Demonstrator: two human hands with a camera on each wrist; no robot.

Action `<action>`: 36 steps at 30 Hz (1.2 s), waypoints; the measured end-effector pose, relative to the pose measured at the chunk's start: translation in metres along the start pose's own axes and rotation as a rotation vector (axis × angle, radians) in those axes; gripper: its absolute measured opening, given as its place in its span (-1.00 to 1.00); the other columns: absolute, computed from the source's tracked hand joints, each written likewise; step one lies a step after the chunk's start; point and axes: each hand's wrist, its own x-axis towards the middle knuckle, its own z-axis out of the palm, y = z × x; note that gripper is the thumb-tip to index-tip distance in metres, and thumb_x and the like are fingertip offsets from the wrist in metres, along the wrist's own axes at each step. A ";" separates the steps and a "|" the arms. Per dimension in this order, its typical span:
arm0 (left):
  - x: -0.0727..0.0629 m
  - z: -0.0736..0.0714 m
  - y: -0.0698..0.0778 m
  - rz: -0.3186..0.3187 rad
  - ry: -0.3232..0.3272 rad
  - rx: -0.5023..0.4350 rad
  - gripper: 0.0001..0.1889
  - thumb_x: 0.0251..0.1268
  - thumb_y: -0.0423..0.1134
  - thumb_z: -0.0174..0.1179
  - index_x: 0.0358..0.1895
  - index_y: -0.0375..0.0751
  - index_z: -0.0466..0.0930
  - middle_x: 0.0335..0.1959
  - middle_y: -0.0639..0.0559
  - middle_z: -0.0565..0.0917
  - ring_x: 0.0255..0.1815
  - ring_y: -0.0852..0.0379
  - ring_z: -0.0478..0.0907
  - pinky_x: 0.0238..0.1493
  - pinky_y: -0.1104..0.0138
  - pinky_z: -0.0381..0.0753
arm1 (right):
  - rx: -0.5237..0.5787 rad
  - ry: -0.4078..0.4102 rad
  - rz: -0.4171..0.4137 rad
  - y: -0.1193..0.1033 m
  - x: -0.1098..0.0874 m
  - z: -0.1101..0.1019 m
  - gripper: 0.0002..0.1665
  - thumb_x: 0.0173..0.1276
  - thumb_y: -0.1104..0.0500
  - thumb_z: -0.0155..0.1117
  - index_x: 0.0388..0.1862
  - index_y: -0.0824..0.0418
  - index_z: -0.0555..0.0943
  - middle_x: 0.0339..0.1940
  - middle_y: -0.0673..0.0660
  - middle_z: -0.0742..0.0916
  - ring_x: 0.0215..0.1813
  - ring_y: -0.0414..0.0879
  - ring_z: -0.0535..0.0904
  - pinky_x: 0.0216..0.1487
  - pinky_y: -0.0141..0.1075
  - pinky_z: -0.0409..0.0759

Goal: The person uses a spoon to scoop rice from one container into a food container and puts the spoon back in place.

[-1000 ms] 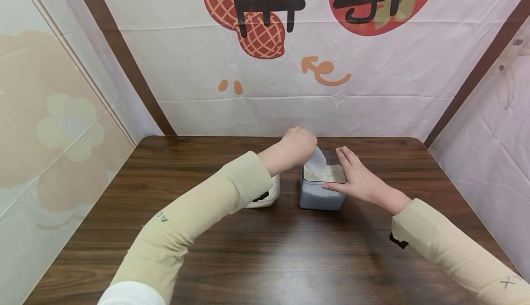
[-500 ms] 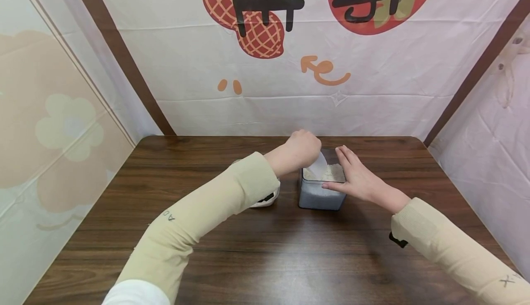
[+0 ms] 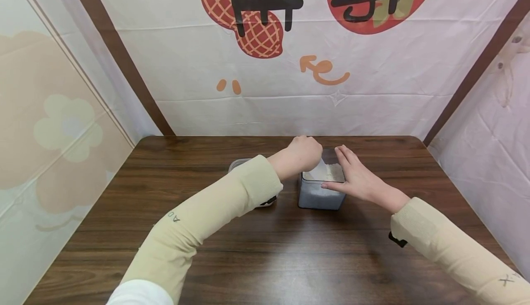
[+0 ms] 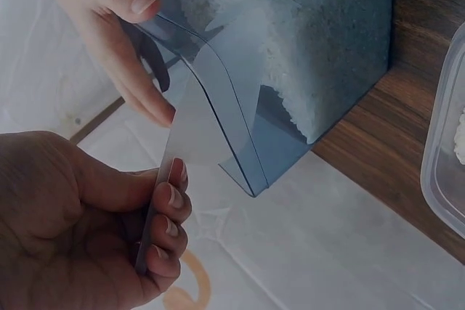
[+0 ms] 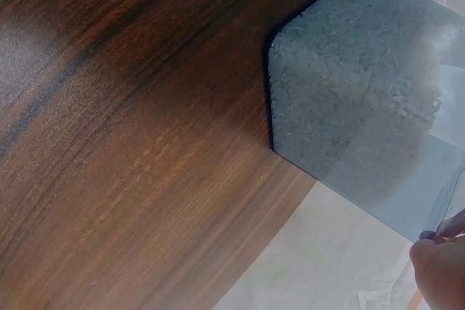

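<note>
My left hand [image 3: 304,153] curls tight round the scoop [image 4: 195,127], blade in the rice [image 4: 312,41] inside the box [image 3: 320,199]. My right hand [image 3: 359,177], spread wide, touches the box's rim, likely to steady it.

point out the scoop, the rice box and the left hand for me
Scoop [image 4: 192,125]: left wrist view, on its pale blade
Rice box [image 3: 319,198]: head view, on its front wall
Left hand [image 3: 300,153]: head view, on the middle of the hand

Pale scoop [image 4: 195,132] in rice container [image 3: 322,200]
</note>
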 end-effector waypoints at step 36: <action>0.014 0.023 0.022 0.006 -0.036 0.032 -0.70 0.40 -0.19 -0.13 0.02 -0.06 0.57 -0.13 0.05 0.62 -0.20 0.15 0.56 -0.23 0.33 0.56 | 0.010 -0.007 -0.010 -0.001 0.000 -0.001 0.27 0.06 -0.35 0.21 0.40 0.43 -0.11 0.43 0.35 -0.02 0.43 0.20 -0.17 0.30 0.06 0.04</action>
